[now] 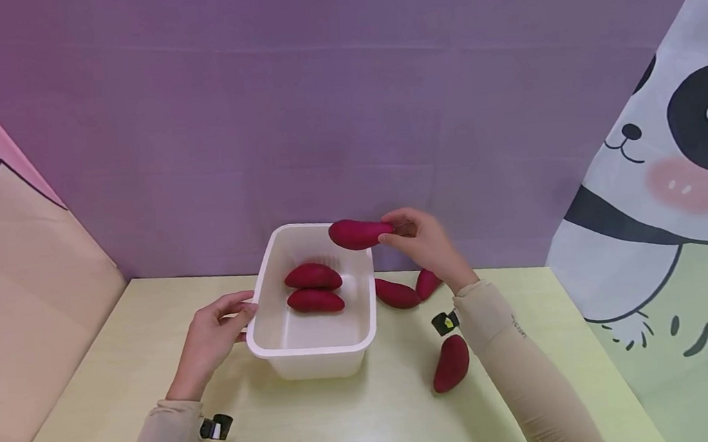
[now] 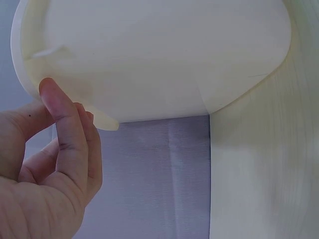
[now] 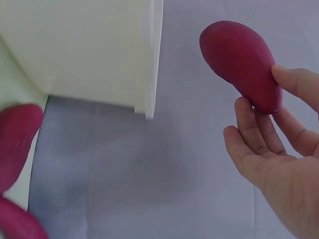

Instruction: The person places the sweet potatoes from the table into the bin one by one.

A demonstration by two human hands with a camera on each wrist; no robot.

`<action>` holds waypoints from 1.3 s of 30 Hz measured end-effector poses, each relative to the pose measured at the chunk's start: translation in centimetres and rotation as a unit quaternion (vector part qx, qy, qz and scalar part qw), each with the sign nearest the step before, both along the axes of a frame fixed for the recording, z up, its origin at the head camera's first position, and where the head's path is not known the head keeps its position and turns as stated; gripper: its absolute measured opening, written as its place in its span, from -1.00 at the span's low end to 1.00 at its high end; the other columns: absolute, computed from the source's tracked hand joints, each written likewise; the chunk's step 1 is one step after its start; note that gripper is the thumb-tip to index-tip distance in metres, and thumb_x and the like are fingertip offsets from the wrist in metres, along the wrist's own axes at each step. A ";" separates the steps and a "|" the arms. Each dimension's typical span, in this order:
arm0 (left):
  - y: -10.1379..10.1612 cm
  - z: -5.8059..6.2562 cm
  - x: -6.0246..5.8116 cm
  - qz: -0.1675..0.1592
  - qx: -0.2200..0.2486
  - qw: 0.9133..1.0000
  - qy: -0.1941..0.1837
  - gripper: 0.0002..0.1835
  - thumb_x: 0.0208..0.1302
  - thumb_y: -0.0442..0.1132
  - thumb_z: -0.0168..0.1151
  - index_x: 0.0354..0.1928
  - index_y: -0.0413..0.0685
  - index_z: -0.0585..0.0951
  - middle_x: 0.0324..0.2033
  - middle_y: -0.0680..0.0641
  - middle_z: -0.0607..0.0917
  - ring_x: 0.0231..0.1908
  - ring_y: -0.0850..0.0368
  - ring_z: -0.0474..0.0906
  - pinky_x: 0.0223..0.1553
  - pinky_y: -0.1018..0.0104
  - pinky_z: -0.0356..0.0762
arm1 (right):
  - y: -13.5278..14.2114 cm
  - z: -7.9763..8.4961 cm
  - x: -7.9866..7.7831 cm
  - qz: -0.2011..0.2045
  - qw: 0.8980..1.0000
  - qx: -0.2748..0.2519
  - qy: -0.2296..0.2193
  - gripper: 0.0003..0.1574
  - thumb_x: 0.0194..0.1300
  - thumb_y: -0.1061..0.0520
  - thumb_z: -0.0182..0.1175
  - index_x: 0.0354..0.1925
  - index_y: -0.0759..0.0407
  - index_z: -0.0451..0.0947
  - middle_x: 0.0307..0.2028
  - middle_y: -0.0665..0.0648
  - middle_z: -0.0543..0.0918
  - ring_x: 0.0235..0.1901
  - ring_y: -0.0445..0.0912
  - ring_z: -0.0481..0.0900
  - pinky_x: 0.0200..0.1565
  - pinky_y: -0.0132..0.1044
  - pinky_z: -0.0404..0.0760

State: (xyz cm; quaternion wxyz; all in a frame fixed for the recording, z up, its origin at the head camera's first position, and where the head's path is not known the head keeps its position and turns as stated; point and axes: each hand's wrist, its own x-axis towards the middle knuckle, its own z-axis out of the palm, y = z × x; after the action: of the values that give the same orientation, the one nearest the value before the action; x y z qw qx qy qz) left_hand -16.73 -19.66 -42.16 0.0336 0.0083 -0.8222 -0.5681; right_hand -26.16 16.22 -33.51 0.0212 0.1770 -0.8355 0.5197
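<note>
A white plastic bin (image 1: 324, 362) stands on the table, with two red sweet potatoes (image 1: 312, 276) lying side by side inside. My left hand (image 1: 216, 332) holds the bin's left rim; the left wrist view has its fingers (image 2: 67, 124) against the outer wall. Above the bin's far right corner, my right hand (image 1: 414, 237) pinches another sweet potato (image 1: 358, 234) by one end, between thumb and fingers. In the right wrist view this sweet potato (image 3: 241, 64) is held up beside the bin wall (image 3: 79, 50), apart from it.
Right of the bin two sweet potatoes (image 1: 397, 294) lie close together, one partly behind my right wrist. Another sweet potato (image 1: 450, 364) lies nearer, beside the right forearm. A purple cloth (image 1: 345, 110) hangs behind the pale table (image 1: 321, 432); a panda-printed sheet (image 1: 672, 223) flanks the right side.
</note>
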 end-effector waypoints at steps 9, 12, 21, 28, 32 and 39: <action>0.0 0.0 0.0 -0.001 -0.004 1.000 0.002 -0.54 0.41 -0.16 0.29 0.26 -0.22 0.55 0.00 -0.29 0.64 -0.16 -0.04 0.68 -0.29 0.31 0.72 | -5.9 0.7 -2.0 -0.005 0.999 0.045 -0.004 -0.60 0.25 0.09 0.41 0.04 0.18 0.65 -0.09 0.11 0.69 -0.10 0.00 0.67 -0.04 -0.17 0.68; 0.0 0.0 -0.1 -0.001 -0.003 1.000 0.003 -0.54 0.41 -0.16 0.29 0.26 -0.22 0.55 -0.01 -0.29 0.64 -0.17 -0.04 0.69 -0.28 0.31 0.73 | -7.8 0.7 -2.6 -0.017 0.998 0.066 -0.006 -0.61 0.25 0.10 0.40 0.02 0.20 0.65 -0.10 0.13 0.70 -0.10 0.01 0.67 -0.07 -0.20 0.68; 0.0 -0.1 -0.2 -0.003 0.007 1.000 0.008 -0.56 0.41 -0.20 0.29 0.25 -0.23 0.56 -0.03 -0.28 0.64 -0.20 -0.01 0.70 -0.29 0.29 0.73 | -11.8 -0.5 -4.2 -0.061 0.990 0.114 -0.051 -0.66 0.24 0.11 0.38 -0.04 0.23 0.65 -0.20 0.13 0.68 -0.17 0.00 0.59 -0.20 -0.27 0.63; 0.0 -0.1 -0.1 -0.003 0.010 1.000 0.002 -0.57 0.41 -0.21 0.27 0.25 -0.22 0.56 -0.02 -0.28 0.64 -0.18 -0.04 0.70 -0.28 0.28 0.73 | -13.2 -1.5 -4.5 -0.086 0.980 0.168 -0.055 -0.71 0.20 0.14 0.39 -0.13 0.27 0.68 -0.21 0.16 0.70 -0.18 0.02 0.60 -0.15 -0.26 0.59; 0.1 0.0 0.0 -0.002 0.015 1.000 0.003 -0.56 0.41 -0.21 0.28 0.25 -0.23 0.56 -0.02 -0.29 0.64 -0.18 -0.03 0.70 -0.28 0.29 0.73 | -13.3 -2.3 -4.6 -0.095 0.975 0.192 -0.063 -0.69 0.20 0.13 0.38 -0.10 0.25 0.69 -0.17 0.14 0.72 -0.15 0.02 0.61 -0.10 -0.27 0.57; 0.1 0.2 0.1 -0.002 0.017 1.000 0.002 -0.53 0.40 -0.19 0.29 0.26 -0.25 0.55 -0.02 -0.28 0.64 -0.18 0.00 0.70 -0.29 0.31 0.72 | -13.2 -2.2 -4.4 -0.089 0.977 0.181 -0.076 -0.64 0.25 0.17 0.30 0.01 0.28 0.66 -0.09 0.19 0.71 -0.08 0.03 0.62 -0.07 -0.28 0.59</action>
State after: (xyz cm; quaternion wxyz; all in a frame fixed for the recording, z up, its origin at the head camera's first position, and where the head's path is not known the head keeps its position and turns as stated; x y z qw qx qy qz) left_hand -16.62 -19.52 -41.95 0.0334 0.0060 -0.8124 -0.5821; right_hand -30.56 3.07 -35.75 -0.0290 0.0630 -0.9273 0.3679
